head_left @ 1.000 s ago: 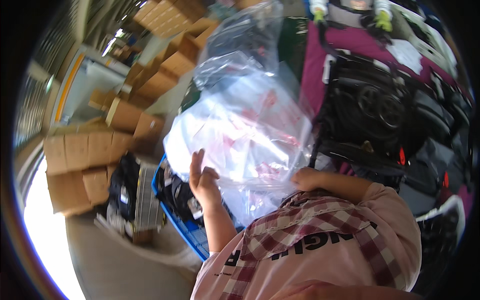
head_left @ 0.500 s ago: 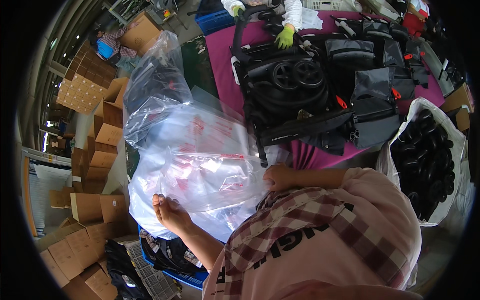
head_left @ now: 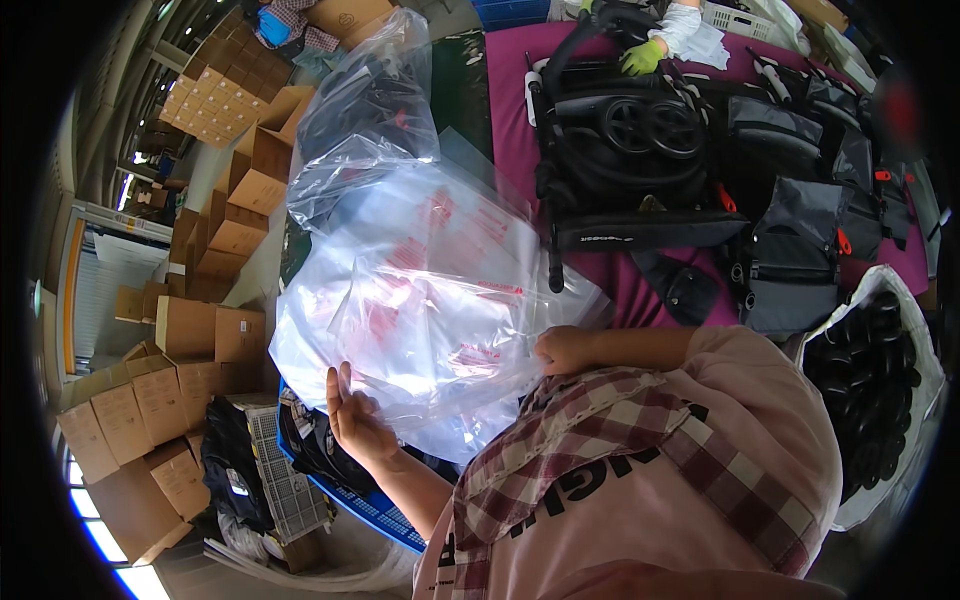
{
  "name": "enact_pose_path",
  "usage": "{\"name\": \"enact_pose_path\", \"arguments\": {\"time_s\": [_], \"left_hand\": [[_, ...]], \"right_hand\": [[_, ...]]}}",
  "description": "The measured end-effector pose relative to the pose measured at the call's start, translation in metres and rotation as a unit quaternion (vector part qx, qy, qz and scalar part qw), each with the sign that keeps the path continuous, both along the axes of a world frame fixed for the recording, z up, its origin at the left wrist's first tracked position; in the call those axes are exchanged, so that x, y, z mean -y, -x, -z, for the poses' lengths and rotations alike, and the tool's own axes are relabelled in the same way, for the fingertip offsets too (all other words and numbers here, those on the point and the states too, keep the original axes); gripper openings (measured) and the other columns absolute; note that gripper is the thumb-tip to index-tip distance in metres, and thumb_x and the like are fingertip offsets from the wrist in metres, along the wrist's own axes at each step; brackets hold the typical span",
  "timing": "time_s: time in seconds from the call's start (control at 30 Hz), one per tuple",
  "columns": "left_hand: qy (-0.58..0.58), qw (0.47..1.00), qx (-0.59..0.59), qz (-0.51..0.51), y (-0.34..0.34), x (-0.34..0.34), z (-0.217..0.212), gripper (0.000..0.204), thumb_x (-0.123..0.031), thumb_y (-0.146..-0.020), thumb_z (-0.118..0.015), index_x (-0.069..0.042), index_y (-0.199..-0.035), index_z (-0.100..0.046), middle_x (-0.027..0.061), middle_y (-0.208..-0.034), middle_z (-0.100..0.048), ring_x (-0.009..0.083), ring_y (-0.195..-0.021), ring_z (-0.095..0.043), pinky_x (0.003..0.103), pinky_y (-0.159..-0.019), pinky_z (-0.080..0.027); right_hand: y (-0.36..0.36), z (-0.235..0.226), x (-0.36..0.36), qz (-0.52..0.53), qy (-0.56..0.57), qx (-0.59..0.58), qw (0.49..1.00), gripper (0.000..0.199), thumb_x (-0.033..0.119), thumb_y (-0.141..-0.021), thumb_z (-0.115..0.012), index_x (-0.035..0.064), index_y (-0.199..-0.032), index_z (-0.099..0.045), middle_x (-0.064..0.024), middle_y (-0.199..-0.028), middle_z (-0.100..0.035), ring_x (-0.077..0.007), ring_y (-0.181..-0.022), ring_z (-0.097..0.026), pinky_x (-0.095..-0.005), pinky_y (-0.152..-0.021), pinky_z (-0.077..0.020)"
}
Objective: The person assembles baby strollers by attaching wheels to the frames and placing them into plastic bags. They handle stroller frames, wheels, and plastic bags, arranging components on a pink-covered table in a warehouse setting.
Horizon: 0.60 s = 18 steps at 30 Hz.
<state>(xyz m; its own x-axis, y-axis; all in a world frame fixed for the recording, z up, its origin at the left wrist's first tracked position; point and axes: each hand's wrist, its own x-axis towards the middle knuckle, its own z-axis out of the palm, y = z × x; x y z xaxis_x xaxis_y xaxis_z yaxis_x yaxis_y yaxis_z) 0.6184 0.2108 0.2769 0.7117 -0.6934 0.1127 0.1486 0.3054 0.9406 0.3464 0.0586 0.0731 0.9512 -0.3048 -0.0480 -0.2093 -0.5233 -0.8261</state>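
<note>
A large clear plastic bag (head_left: 420,290) with red print lies spread before me over a pile of similar plastic. My right hand (head_left: 566,350) is closed on the bag's near right edge. At its near left edge my left hand (head_left: 358,418) has two fingers stretched up and apart, with the film against the hand; its thumb is partly obscured. Beyond the bag, a folded black stroller frame (head_left: 640,150) with wheels lies on the magenta-covered table (head_left: 512,120). A co-worker's green-gloved hand (head_left: 643,57) touches the frame's far side.
Grey fabric pieces (head_left: 795,250) lie on the table at right. A white sack (head_left: 925,370) of black wheels (head_left: 865,390) stands near right. Cardboard boxes (head_left: 240,240) line the left, where another person (head_left: 275,20) stands far back. A blue crate (head_left: 370,515) sits below the bag.
My view has shifted, so the scene sits further right and the stroller higher. My left hand's fingers have spread and straightened. The right hand keeps its hold on the bag's edge.
</note>
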Motion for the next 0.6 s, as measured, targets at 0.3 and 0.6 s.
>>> {"name": "enact_pose_path", "arguments": {"time_s": [0.3,0.6], "left_hand": [[0.023,1.0,-0.012,0.017,0.005,0.01,0.006,0.042,-0.009,-0.092,-0.041,0.006,-0.132,-0.045,0.0215,-0.126,-0.056,0.0081,-0.066,-0.05,0.017,-0.059,-0.041],[-0.002,0.994,-0.016,0.11,0.015,0.05,0.019,0.043,-0.011,-0.093,-0.041,0.005,-0.132,-0.045,0.0206,-0.126,-0.055,0.008,-0.069,-0.049,0.018,-0.063,-0.04]], "right_hand": [[0.01,-0.008,0.003,0.018,0.008,-0.025,1.0,0.026,0.027,-0.071,-0.064,0.0024,-0.074,-0.059,-0.018,-0.08,-0.063,-0.0366,-0.078,-0.061,-0.0452,-0.07,-0.0462],[0.045,-0.009,-0.014,0.103,-0.005,-0.065,0.993,0.029,0.031,-0.076,-0.065,0.0026,-0.078,-0.059,-0.0187,-0.081,-0.062,-0.037,-0.08,-0.06,-0.0455,-0.071,-0.046]]}}
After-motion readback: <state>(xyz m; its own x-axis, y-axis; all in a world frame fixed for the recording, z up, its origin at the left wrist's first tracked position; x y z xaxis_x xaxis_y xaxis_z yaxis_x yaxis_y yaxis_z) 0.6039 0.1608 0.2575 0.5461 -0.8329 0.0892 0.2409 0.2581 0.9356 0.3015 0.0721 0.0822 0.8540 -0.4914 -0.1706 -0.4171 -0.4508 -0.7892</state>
